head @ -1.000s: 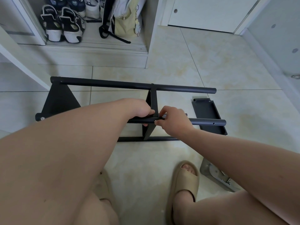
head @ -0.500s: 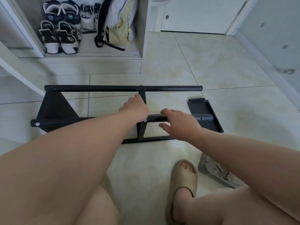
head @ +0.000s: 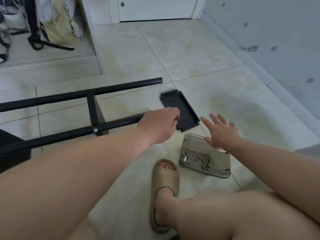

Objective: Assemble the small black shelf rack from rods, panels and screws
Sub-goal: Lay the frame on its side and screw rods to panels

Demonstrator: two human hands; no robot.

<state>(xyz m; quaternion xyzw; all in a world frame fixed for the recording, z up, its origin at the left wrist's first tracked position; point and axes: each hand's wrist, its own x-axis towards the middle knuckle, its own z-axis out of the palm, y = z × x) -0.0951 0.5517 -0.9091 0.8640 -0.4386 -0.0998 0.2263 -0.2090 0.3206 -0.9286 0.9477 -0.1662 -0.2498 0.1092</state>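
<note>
Shelf rack (head: 92, 108) lies half built on the tile floor (head: 216, 87) at 9 o'clock. It has two long black rods (head: 121, 87) joined by a cross piece. A yellow bag (head: 57, 26) sits far off at 11 o'clock. A tan slipper (head: 164, 179) with a foot in it is at 6 o'clock.

The loose panel (head: 178, 104) lies flat in the middle, just past the rod ends. A grey tray (head: 194, 146) sits just beside it, at 5 o'clock from the panel.

The left hand (head: 159, 125) is over the end of the near rod. Its fingers curl down, and I cannot tell if its grip holds anything. The right hand (head: 221, 132) hovers above the far edge of the tray. Its grip is spread wide and holds nothing.

It looks like the panel goes on next. It would be best to take it by its long sides and lift it straight up. Then its holes can line up with the rod ends.

The tray is very close, so a bump could spill the small screws (head: 208, 168) at its near end.
</note>
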